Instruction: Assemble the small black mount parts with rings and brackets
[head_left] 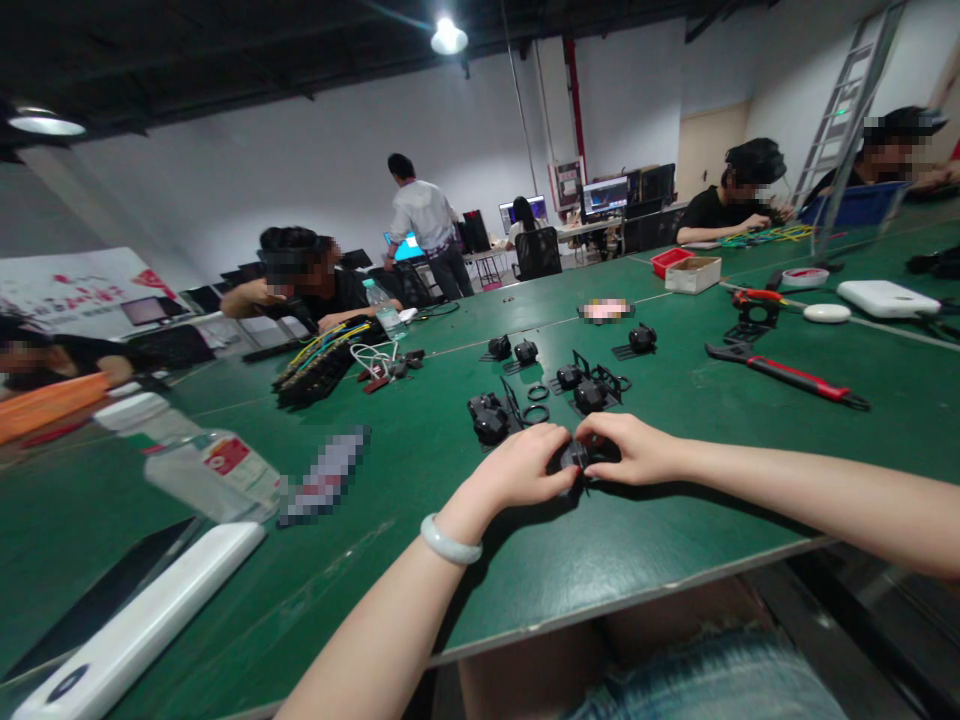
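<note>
Centre of frame, a little low: left hand [529, 465] and right hand [628, 450] pinched a small black plastic part [574, 452] between them at the green surface [409, 400] — probably paired to steady it. Rounded black plastic pieces [589, 395] lay just above, likely for easy reach; red-and-black metal wrench [806, 379] right, well apart.

From the right hand [636, 450], we are meeting black bracketed units [591, 394] close by at 12 o'clock; at 10, black rings [536, 401] and a dark cluster of parts [489, 418] are crowding the left hand [527, 466]. Toward 2, open green tabletop [682, 395] is giving us a lane to a red-handled wrench [796, 380]. At 9, past the left hand, tabletop is leaving us room before a blurred flat object [326, 478] and a clear plastic jar [225, 470].
</note>
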